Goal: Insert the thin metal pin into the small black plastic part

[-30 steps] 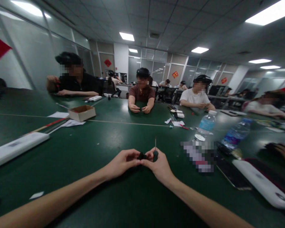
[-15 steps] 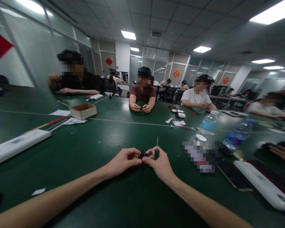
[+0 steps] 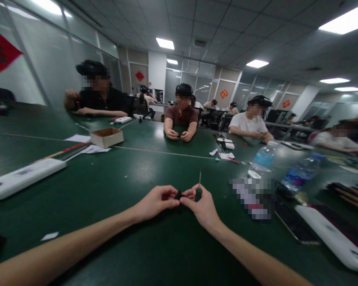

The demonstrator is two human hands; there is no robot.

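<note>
L hand & R hand sit close together, both curled in, not spread, above dark green table. L pinches small black part, which lies between the hands, just left of R's grip. R pinches dark handle of prob. small screwdriver; thin shaft points up, long axis near vertical, slight tilt away from person. Part about equally near both hands. Plastic water bottle stands ahead to R, long white case off to L.
</note>
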